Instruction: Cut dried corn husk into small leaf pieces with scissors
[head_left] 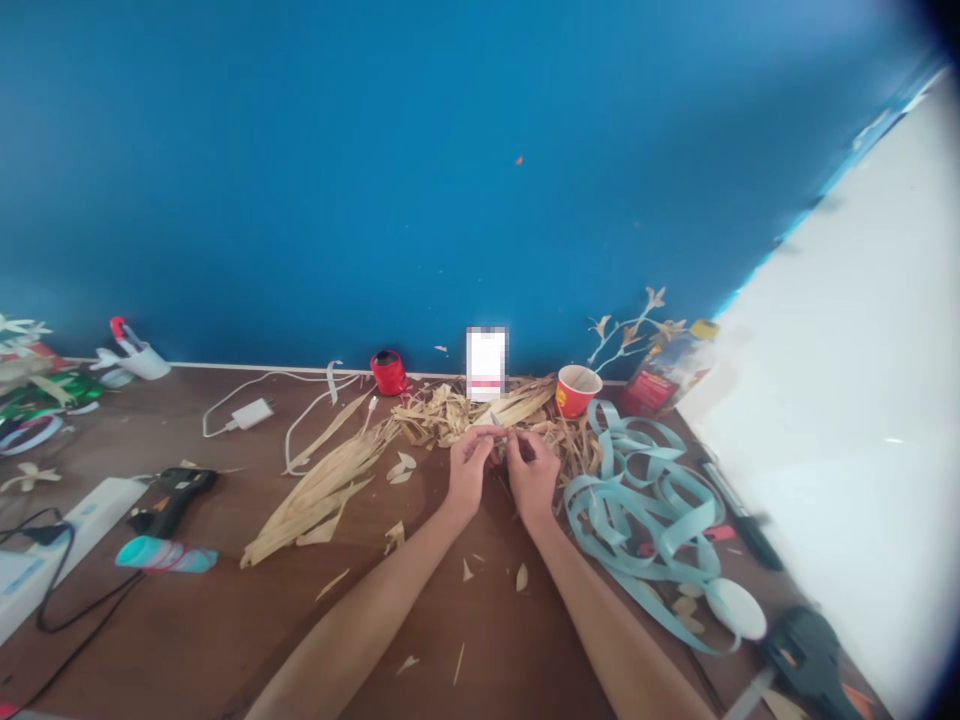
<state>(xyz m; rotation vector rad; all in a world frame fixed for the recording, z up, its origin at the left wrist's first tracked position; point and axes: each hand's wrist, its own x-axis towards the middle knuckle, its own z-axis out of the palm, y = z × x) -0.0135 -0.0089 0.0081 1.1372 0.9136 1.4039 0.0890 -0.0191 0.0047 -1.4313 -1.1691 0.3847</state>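
My left hand (470,468) and my right hand (531,474) meet over the middle of the table, fingertips almost touching. Both are closed in a pinch around something small, and a thin greyish pointed tip (495,419) pokes up between them. What it belongs to is too small to make out. Just beyond my fingers lies a heap of dried corn husks (435,412), with a longer bundle of husk (315,497) to the left. Small cut husk pieces (522,577) are scattered on the brown table (255,630) between and around my forearms.
Right of my hands, pale blue ribbon (630,520) lies in loose loops beside a red paper cup (578,391). A red round container (388,373) and a white charger (252,414) sit at the back. Leftward are a glue gun (180,495) and a power strip (97,520).
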